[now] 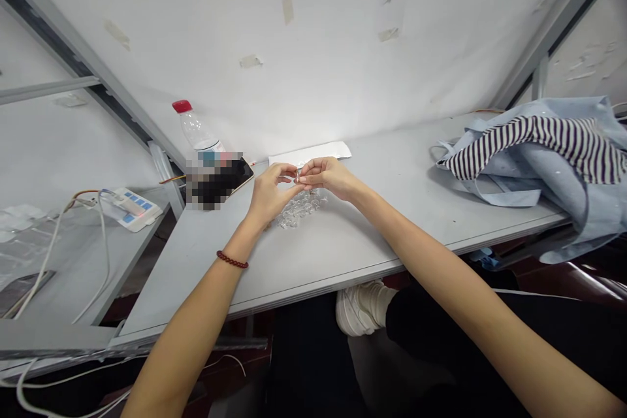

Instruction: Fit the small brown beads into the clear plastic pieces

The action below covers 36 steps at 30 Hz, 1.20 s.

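Above the grey table (343,245), my left hand (271,192) and my right hand (329,177) meet at the fingertips. Between them is a small clear piece (297,176), pinched from both sides; its exact shape is too small to tell. A loose pile of clear small pieces (294,212) lies on the table just below and partly behind my hands. Behind my fingers a flat white strip (318,151) rests near the wall.
A red-capped bottle (196,130) and a dark phone (240,176) stand and lie at the left. Blue cloth with a striped part (539,144) hangs over the right edge. A power strip (132,209) with cables sits on the left side table.
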### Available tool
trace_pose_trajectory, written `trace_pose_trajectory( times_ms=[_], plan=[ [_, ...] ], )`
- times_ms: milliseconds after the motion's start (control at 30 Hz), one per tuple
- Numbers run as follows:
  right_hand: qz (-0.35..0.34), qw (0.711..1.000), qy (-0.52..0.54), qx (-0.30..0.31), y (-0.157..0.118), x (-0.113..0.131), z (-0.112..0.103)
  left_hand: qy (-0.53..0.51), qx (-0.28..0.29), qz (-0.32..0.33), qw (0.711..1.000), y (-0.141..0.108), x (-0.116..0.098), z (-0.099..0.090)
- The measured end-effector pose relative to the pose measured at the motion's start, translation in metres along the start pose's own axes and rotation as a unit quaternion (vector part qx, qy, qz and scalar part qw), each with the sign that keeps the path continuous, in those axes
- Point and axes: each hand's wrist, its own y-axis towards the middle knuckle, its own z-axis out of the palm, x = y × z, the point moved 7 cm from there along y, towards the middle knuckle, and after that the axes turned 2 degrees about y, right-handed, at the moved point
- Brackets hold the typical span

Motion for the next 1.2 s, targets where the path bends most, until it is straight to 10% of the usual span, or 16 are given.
trace_pose_trajectory(
  times_ms=[500, 700, 833, 1200],
  plan=[
    [-0.030, 0.992, -0.122, -0.018, 0.002, 0.007, -0.011, 0.050, 0.043, -0.024, 0.998, 0.000, -0.005, 0.001],
    [-0.049, 0.874, -0.466, -0.130, 0.006, 0.009, -0.039, 0.113, -0.039, -0.096, 0.988, 0.004, 0.024, -0.021],
    [-0.017, 0.860, -0.504, -0.083, 0.009, -0.004, -0.039, 0.133, -0.068, -0.148, 0.978, 0.006, 0.045, -0.039],
    [0.162, 0.862, -0.478, -0.043, -0.018, 0.014, -0.080, 0.202, 0.141, -0.238, 0.940, -0.002, 0.088, -0.052]
  ],
)
